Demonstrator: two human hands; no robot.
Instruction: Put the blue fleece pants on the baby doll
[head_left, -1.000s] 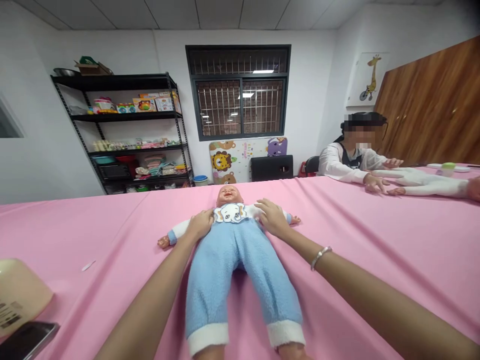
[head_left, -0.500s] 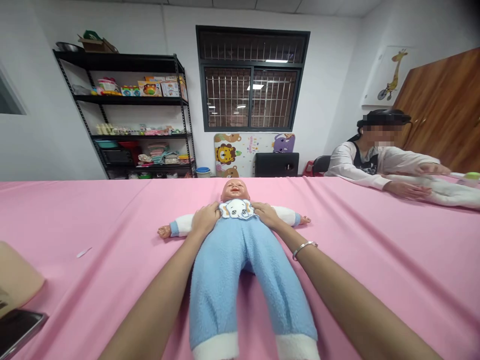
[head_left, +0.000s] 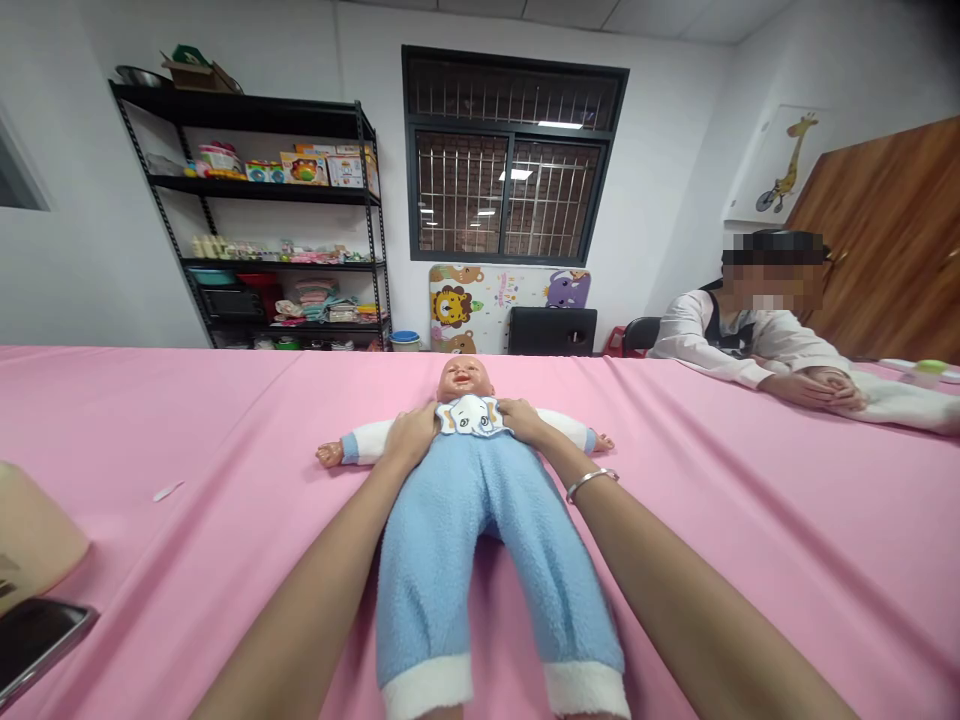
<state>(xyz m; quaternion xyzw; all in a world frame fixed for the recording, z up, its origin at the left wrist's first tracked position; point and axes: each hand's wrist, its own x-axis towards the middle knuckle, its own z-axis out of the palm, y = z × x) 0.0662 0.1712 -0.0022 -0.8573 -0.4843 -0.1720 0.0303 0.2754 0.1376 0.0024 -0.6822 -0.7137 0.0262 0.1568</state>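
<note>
Nearest the doll's [head_left: 480, 500] feet, a phone [head_left: 37, 640] and a beige box [head_left: 34, 535] sit at the near left edge of the pink table [head_left: 750, 520], well apart from the doll, with bare cloth open on both sides of its legs. The doll lies on its back mid-table, and the left hand [head_left: 411, 437] and right hand [head_left: 525, 422] press flat on its shoulders beside the bib, fingers loosely curved, clasping nothing. Beyond the doll's head the table's far edge meets a shelf rack [head_left: 262, 220] and window [head_left: 514, 160], while another person [head_left: 750, 330] sits far right of the doll.
</note>
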